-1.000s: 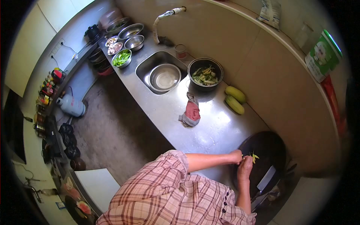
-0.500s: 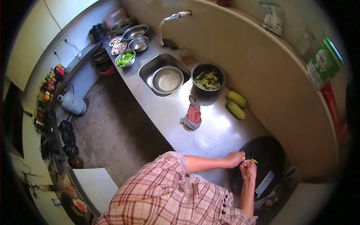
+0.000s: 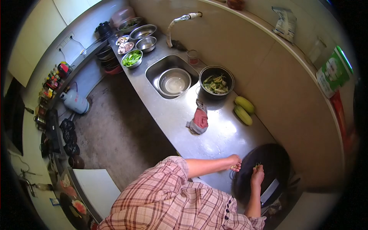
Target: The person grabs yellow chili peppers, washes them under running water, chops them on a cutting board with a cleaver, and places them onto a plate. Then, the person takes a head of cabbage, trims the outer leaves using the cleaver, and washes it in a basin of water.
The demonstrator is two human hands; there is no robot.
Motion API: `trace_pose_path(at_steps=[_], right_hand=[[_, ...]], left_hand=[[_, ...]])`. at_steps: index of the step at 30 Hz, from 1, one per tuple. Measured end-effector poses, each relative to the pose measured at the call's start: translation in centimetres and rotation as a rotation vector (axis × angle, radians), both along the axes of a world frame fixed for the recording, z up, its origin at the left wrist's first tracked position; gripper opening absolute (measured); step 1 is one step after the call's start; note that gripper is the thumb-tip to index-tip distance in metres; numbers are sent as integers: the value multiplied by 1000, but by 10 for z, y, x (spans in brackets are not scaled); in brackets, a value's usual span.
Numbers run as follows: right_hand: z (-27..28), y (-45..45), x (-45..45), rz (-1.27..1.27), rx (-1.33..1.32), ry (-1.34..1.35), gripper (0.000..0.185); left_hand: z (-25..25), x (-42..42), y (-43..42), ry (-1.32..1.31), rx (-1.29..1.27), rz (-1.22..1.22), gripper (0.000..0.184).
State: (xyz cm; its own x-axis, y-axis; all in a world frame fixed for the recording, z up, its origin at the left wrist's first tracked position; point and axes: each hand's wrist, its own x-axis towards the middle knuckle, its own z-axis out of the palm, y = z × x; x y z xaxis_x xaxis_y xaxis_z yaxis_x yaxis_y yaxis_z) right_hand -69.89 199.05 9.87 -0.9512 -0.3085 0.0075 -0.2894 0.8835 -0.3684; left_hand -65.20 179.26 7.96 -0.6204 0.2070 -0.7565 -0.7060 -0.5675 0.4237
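over the board (image 3: pixel 275 163), the sprig (image 3: pixel 258 165) is pinched in the right hand (image 3: pixel 257 176), tips pointing away from its wrist; by the board's left edge, the left hand (image 3: pixel 233 161) is curled, contents indiscernible.

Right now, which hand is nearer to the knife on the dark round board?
Right: the right hand is over the board, close to the knife; the left hand is farther off, by the board's edge.

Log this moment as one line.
left hand: fingers curled, contents unclear | right hand: pinching small greens over chopping board | knife: on board | cloth: on counter
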Motion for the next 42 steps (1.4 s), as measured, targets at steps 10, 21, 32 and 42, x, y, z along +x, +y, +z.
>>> trace_pose_path(at_steps=[10, 21, 32, 42], right_hand=[[-27, 11, -12, -106, -69, -74, 13], [43, -44, 21, -314, -930, -819, 23], [51, -41, 23, -185, -845, -833, 17], [14, -9, 25, -287, -1856, -1491, 11]], left_hand=[[-46, 4, 5, 406, -540, -266, 22], [-1, 3, 9, 786, -807, -402, 33], [4, 9, 3, 706, -373, -523, 12], [49, 18, -17, 709, 82, -532, 16]])
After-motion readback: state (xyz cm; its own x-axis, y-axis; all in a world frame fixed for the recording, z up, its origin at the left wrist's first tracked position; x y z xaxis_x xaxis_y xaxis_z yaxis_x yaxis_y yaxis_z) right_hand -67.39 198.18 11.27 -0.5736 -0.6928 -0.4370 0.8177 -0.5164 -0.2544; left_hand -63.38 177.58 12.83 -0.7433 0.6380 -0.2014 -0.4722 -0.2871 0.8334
